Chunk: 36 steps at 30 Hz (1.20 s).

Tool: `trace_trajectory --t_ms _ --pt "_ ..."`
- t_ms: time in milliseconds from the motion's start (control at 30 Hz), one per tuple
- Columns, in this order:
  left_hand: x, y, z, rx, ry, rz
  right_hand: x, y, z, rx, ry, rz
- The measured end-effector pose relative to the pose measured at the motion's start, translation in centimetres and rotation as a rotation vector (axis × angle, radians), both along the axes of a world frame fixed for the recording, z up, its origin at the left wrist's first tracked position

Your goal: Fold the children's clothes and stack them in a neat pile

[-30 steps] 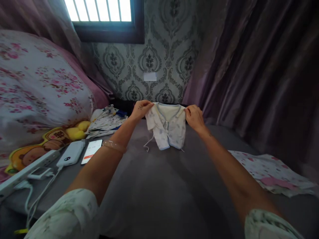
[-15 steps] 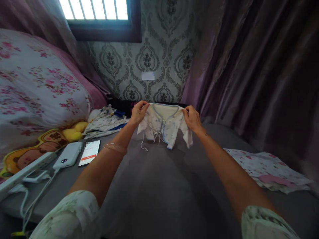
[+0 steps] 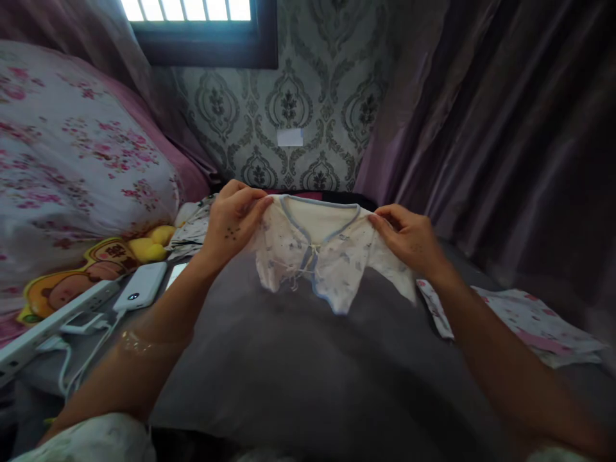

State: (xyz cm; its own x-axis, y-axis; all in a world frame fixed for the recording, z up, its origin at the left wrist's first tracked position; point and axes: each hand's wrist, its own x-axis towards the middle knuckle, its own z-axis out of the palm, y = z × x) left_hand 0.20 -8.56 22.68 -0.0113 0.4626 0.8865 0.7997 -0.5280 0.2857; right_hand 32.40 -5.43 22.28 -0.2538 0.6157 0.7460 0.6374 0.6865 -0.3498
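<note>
Small white shirt (image 3: 332, 253) with blue edging and tie strings: held spread by its shoulders at the middle of the scene, neckline towards the top, body and sleeves hanging over the grey sheet (image 3: 289, 372); whether the hem touches the sheet cannot be determined. The sheet shows soft creases and a dark shadow to the near right. Far side: patterned wall (image 3: 289, 106) bearing a small white card (image 3: 290, 137), with a bright barred window (image 3: 192, 29) at the far left. Purple curtain (image 3: 520, 128) covers the right side; a large floral bundle (image 3: 96, 147) stands at the left. Also at left, on the sheet: white power bank (image 3: 142, 285) with a cable, phone (image 3: 176, 274) partly hidden behind the left forearm, and power strip (image 3: 58, 330) beside a yellow cushion (image 3: 67, 292). Printed cloth (image 3: 543, 321) lies at the right, beyond the right forearm. Left hand (image 3: 235, 221): back of hand in view, small dark marks noted, thumb and fingers pinching one shoulder; forearm rises from the near left, clear bracelet (image 3: 137, 343) fitted. Right hand (image 3: 409, 237): thumb and curled fingers pinching the opposite shoulder; forearm extends from the near right, angled inward
</note>
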Motion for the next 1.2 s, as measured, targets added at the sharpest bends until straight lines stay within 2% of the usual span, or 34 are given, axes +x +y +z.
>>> trace_trajectory --t_ms 67,133,200,233,333,467,533,600,733,900,1200 --pt "-0.1 -1.3 1.2 0.002 -0.009 0.007 0.2 -0.8 1.4 -0.075 0.030 0.049" --pt "-0.2 -1.5 2.0 -0.079 -0.024 0.007 0.4 -0.4 2.2 -0.178 0.047 0.107" --pt "-0.4 -0.3 1.7 -0.278 -0.059 -0.009 0.5 1.2 1.8 -0.317 0.041 0.171" --pt "-0.6 0.7 1.1 -0.404 -0.078 -0.026 0.6 2.3 1.1 -0.399 0.026 0.200" --pt "-0.9 5.0 -2.6 -0.741 -0.075 -0.094 0.6 6.3 -2.7 -0.616 -0.048 0.214" --pt "-0.4 10.5 -9.8 -0.960 -0.038 -0.131 0.0 10.3 -9.4 -0.772 -0.209 0.078" --pt "0.2 11.9 -12.9 -0.988 -0.046 -0.070 -0.3 11.2 -12.1 -0.738 -0.339 -0.021" --pt "0.8 12.5 -15.4 -0.988 -0.053 -0.031 -0.5 11.3 -14.0 -0.685 -0.463 -0.095" --pt "1.0 13.2 -18.2 -0.903 0.072 -0.007 -0.8 10.9 -15.6 -0.601 -0.681 -0.208" --pt "0.4 14.8 -19.7 -0.816 0.332 0.056 -1.2 11.2 -16.3 -0.516 -0.833 -0.277" --pt "0.3 18.5 -20.6 -0.779 0.436 0.085 -1.7 14.8 -17.6 -0.526 -0.922 -0.275"
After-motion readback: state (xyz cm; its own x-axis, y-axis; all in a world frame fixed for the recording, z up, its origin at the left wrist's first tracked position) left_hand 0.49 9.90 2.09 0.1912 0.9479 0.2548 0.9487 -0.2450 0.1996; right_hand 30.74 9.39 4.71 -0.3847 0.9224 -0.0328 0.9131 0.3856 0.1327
